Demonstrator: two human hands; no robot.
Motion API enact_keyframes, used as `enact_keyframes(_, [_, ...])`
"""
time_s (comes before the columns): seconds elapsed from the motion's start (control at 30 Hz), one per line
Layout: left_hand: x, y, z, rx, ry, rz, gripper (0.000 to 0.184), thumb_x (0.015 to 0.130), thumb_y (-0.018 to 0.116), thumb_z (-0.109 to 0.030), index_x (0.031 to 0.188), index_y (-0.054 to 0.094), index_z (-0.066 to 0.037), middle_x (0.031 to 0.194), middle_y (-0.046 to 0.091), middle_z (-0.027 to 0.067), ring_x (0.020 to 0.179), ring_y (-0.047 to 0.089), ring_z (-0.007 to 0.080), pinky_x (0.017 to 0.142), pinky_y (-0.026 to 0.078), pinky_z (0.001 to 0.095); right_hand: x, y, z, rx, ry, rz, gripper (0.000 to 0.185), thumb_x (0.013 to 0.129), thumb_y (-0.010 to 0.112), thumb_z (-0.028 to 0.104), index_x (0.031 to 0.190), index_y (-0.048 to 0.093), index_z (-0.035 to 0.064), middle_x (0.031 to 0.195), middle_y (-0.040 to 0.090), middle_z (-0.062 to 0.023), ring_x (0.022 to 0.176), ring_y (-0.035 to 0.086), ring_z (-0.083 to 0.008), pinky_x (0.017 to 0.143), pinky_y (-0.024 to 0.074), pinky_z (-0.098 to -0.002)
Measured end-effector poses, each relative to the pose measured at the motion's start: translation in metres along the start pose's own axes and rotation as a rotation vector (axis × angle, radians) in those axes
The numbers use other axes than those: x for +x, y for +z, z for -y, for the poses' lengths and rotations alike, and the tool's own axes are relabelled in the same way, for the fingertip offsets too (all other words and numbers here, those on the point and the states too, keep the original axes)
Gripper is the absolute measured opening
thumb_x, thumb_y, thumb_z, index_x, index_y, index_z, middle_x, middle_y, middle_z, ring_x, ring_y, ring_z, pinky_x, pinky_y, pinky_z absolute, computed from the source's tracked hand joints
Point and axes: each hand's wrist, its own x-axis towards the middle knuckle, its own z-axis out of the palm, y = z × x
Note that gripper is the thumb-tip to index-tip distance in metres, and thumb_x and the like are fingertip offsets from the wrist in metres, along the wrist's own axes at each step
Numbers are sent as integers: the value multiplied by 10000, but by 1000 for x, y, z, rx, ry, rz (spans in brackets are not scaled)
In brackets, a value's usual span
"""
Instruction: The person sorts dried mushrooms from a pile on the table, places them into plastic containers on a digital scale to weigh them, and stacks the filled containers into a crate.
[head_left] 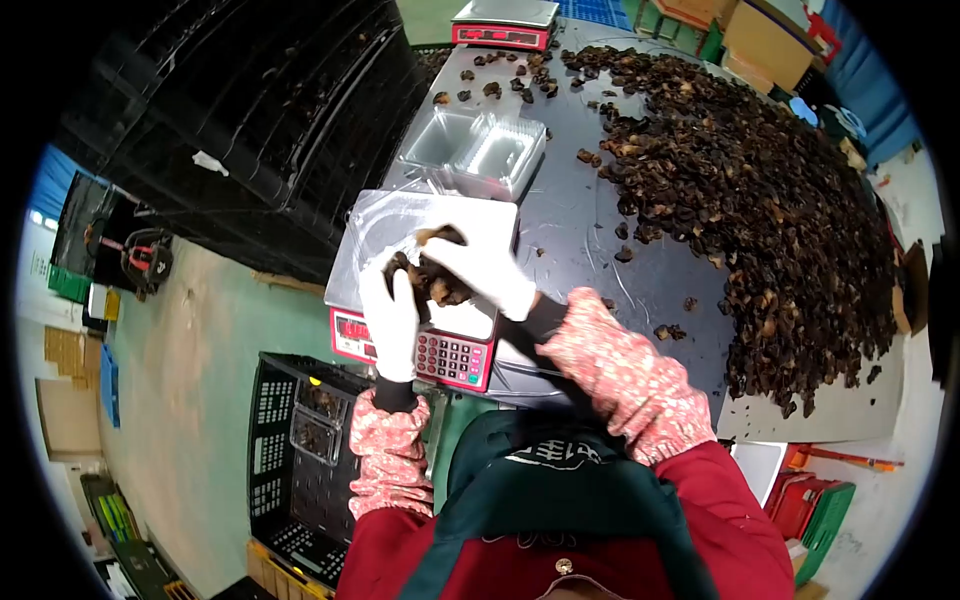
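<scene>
Your left hand (393, 330) and right hand (490, 270), 2 grips part-closed, hold dark dried pieces (447, 288) over the scale (455, 362) at the worktop's (575, 225) near-left corner, likely so strays land on its pan (475, 212).

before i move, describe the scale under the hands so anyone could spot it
Find the grey table with the big dark heap, then its edge beside the black crates. The red scale there, unlike the far scale, has the left hand and right hand over it.

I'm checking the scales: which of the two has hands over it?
The nearer scale has the left hand and right hand over it; the farther scale bears a clear tray.
</scene>
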Motion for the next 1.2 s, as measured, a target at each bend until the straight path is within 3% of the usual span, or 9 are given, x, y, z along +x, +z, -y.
enact_keyframes(0.17, [-17,0,4,170,98,36,466,898,529,-23,1360,479,-3,1324,532,196,1245,494,348,1066,372,417,15,23,-1,-163,134,64,204,791,651,206,864,704,23,814,672,-117,888,653,-246,794,513,-349])
enact_keyframes(0.2, [-18,-2,1,154,47,41,494,900,537,-28,1387,459,-1,1363,509,208,1263,485,354,1079,364,423,17,18,-5,-187,152,85,271,871,660,211,1057,663,15,873,675,-79,800,641,-146,722,518,-262])
enact_keyframes(0.4, [-4,4,-10,359,261,96,630,869,658,-181,1431,424,-15,1423,464,217,1325,414,408,1115,309,485,14,21,-33,50,106,-53,211,836,657,123,1017,655,13,954,655,-93,856,640,-175,780,520,-293])
enact_keyframes(0.63, [5,17,-8,559,408,285,446,891,628,-211,1287,554,-21,1230,608,177,1177,550,342,1064,364,491,-29,-42,23,376,278,-200,131,894,664,123,982,621,37,856,618,-11,814,559,-64,729,470,-238])
enact_keyframes(0.8, [0,24,-11,722,462,166,494,901,633,-225,1338,517,-25,1320,560,165,1271,479,358,1116,313,506,-202,-150,20,-311,385,-350,231,877,701,182,1062,646,56,1004,668,-53,896,628,-117,804,507,-279])
enact_keyframes(0.87, [-3,30,-39,564,505,62,468,896,646,-193,1314,540,-13,1317,560,174,1260,485,373,1095,336,492,-290,-185,43,-427,575,-572,207,857,679,173,1041,670,78,1005,693,-61,917,665,-175,807,526,-320])
enact_keyframes(0.97, [-25,69,-82,50,471,232,302,912,595,-58,1207,611,7,1227,601,186,1173,552,357,1025,416,435,-422,-232,69,-1345,627,-570,132,788,649,121,911,664,75,898,658,-146,827,650,-323,735,525,-415])
enact_keyframes(1.03, [-46,116,-101,-160,439,420,273,916,571,-18,1183,627,-11,1185,617,180,1141,575,338,1005,441,403,-483,-248,81,-1578,1154,-417,233,758,657,100,990,648,76,1079,638,-149,1001,608,-314,864,476,-447])
enact_keyframes(1.2, [-79,269,-70,-59,456,560,345,920,598,-115,1264,596,-93,1237,580,166,1139,573,346,952,483,404,-422,-261,62,-1216,601,-652,346,838,652,148,1172,653,59,1232,627,-142,1179,564,-308,1022,446,-397])
